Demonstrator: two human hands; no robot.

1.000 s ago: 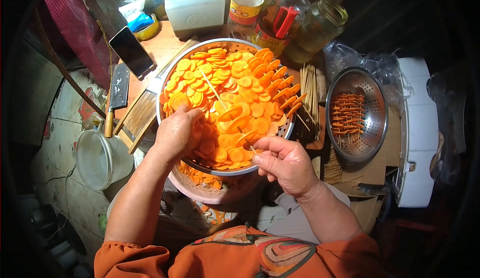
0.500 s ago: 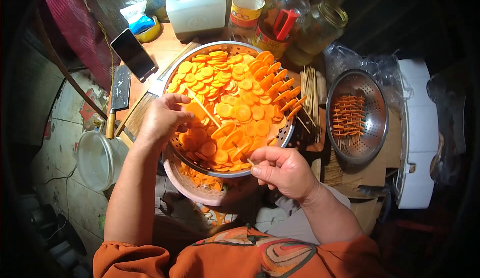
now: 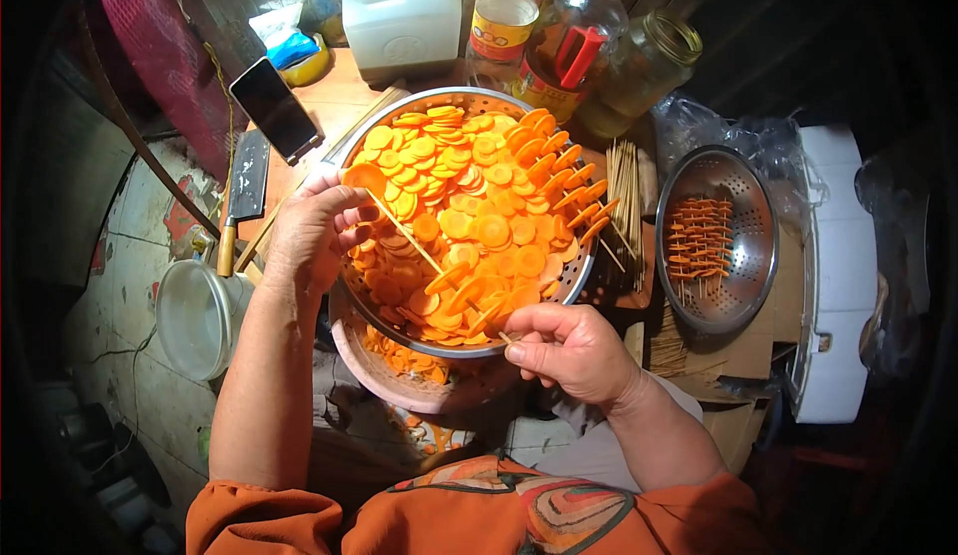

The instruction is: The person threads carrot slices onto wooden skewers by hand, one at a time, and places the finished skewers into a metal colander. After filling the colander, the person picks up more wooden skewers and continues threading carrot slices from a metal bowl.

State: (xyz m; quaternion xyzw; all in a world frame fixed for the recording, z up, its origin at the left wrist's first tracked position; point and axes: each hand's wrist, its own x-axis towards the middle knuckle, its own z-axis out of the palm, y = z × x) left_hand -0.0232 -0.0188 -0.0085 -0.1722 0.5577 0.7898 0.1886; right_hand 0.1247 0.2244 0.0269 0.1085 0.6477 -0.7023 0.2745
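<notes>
A wooden skewer (image 3: pixel 407 233) slants over a steel colander (image 3: pixel 582 274) heaped with orange carrot slices (image 3: pixel 489 228). My right hand (image 3: pixel 574 350) pinches the skewer's lower end, beside a few slices threaded on it. At the skewer's upper tip, my left hand (image 3: pixel 324 221) holds a single carrot slice (image 3: pixel 366 179) between thumb and fingers. Whether that slice is pierced I cannot tell. Several loaded skewers (image 3: pixel 569 181) rest on the colander's right side.
A smaller colander (image 3: pixel 753 246) with loaded skewers is at the right, beside bare sticks (image 3: pixel 624 191). Bottles (image 3: pixel 499 31), a white jug (image 3: pixel 402 26), a phone (image 3: pixel 274 108) and a cleaver (image 3: pixel 247 176) surround the back and left. A pink basin (image 3: pixel 459 395) sits below.
My left hand has risen slightly, and a carrot slice now shows upright at the skewer's upper tip. The surroundings have shifted a little right and down in view.
</notes>
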